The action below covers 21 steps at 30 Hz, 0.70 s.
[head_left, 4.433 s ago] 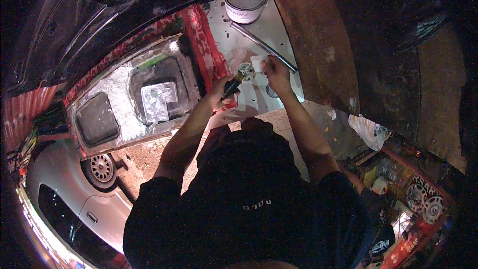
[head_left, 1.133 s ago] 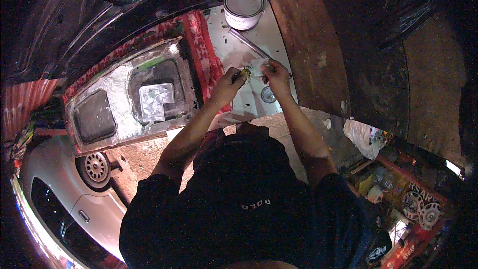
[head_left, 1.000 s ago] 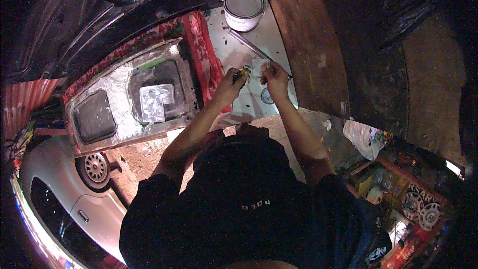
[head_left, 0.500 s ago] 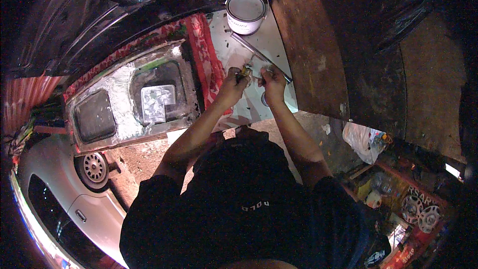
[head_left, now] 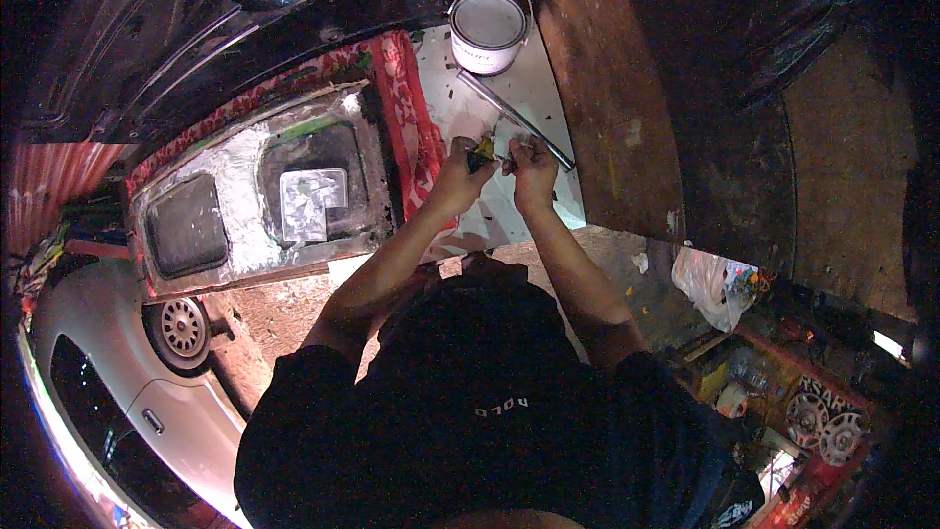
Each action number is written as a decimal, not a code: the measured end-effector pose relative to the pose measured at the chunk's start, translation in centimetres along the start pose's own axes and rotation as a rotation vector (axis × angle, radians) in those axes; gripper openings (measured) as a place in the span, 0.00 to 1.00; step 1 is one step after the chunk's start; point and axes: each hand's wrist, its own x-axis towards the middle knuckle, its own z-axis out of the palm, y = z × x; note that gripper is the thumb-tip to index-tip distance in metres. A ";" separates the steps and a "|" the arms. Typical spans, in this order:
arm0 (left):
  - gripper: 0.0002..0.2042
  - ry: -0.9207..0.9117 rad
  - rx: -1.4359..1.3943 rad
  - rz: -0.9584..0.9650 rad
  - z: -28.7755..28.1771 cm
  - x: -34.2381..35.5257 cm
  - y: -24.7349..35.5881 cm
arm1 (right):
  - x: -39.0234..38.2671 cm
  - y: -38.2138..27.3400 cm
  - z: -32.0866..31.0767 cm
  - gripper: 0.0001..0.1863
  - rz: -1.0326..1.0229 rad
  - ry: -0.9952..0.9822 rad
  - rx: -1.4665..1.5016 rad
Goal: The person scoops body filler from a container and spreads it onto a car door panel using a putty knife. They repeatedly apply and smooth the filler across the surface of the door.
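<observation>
My left hand (head_left: 458, 180) is closed on a tool (head_left: 481, 154) with a dark body and yellowish top, its far end hard to make out. Beside it, my right hand (head_left: 534, 176) has bent fingers closed on something small and pale, mostly hidden. Both are over a white board (head_left: 450, 103), where a steel tube (head_left: 490, 100) lies diagonally just beyond my right hand. Further off stands a lidded white can (head_left: 487, 34) with a wire handle.
A red patterned cloth (head_left: 406, 98) borders a smeared panel (head_left: 166, 201) with recesses and a pale L-shaped piece (head_left: 308, 186). A dark vehicle panel (head_left: 196, 20) spans the top left. A wooden board (head_left: 617, 108) is rightward, wheel covers (head_left: 837, 436) lower right, a silver car (head_left: 98, 304) lower left.
Over the last second both hands have drawn slightly closer together, with the tool still in my left. The white piece seen earlier in my right fingers now shows much less.
</observation>
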 end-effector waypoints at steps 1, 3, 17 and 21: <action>0.23 0.014 0.020 0.022 0.1 0.1 -0.6 | 0.0 -0.2 0.1 0.08 -0.018 0.000 -0.013; 0.23 0.051 0.062 0.059 0.0 0.0 -1.0 | 0.1 -0.8 0.1 0.08 -0.016 -0.013 -0.061; 0.17 0.118 0.092 0.161 -1.0 -0.5 0.4 | 0.5 -0.2 -0.1 0.08 -0.046 -0.007 -0.062; 0.19 0.085 0.057 0.129 -1.1 -0.6 0.6 | 0.4 -0.3 0.1 0.07 -0.048 -0.016 -0.063</action>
